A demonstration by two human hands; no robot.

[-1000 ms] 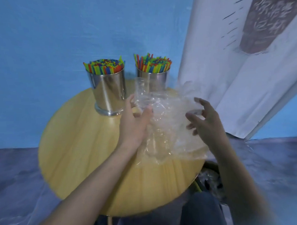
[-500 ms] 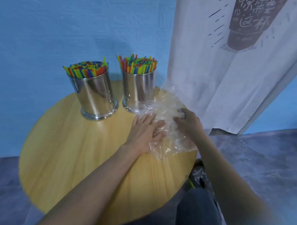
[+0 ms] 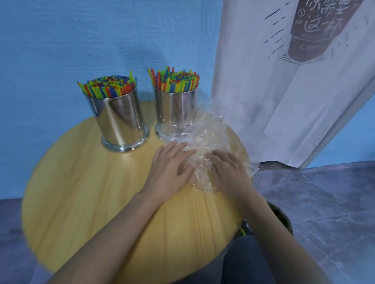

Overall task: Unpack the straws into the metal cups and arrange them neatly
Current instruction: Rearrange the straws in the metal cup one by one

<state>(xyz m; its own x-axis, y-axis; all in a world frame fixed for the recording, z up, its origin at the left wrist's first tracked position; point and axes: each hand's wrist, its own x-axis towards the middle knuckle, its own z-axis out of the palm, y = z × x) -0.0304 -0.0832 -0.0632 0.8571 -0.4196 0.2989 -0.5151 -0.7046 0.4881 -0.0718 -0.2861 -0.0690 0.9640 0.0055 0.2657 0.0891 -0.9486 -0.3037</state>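
Left hand (image 3: 172,166) and right hand (image 3: 231,172) lie flat with fingers extended, pressing the crumpled clear plastic wrapper (image 3: 205,137) between them, centre-right of frame, against the shiny metal cup (image 3: 177,109).

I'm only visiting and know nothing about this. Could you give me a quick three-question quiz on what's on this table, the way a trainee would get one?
1. True or false: the left metal cup lies tipped over on the round wooden table.
2. What are the left hand and right hand pressing on? A) a towel B) the crumpled clear plastic wrapper C) a plate
3. How many cups hold coloured straws?

Key:
1. False; it stands upright.
2. B.
3. Two; the right metal cup is full as well.
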